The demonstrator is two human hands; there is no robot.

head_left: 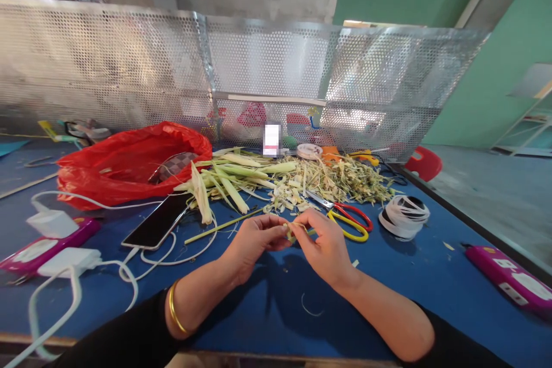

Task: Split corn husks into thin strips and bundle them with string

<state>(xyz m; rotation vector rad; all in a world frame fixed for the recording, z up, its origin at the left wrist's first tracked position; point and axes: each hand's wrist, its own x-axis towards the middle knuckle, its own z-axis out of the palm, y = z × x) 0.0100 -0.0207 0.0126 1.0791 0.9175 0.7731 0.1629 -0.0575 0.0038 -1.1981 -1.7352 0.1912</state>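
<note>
Over the blue table, my left hand and my right hand meet fingertip to fingertip. Both pinch a small folded pale-green leaf strip between thumbs and fingers. A gold bangle sits on my left wrist. Just behind the hands lie a long thin green strip, a pile of pale-green leaf stalks and a heap of cut leaf scraps. Scissors with red and yellow handles lie right behind my right hand.
A red plastic bag lies at back left. A phone with white cables, a charger and a pink case are at left. A white tape roll and pink case sit right. A perforated metal screen closes the back.
</note>
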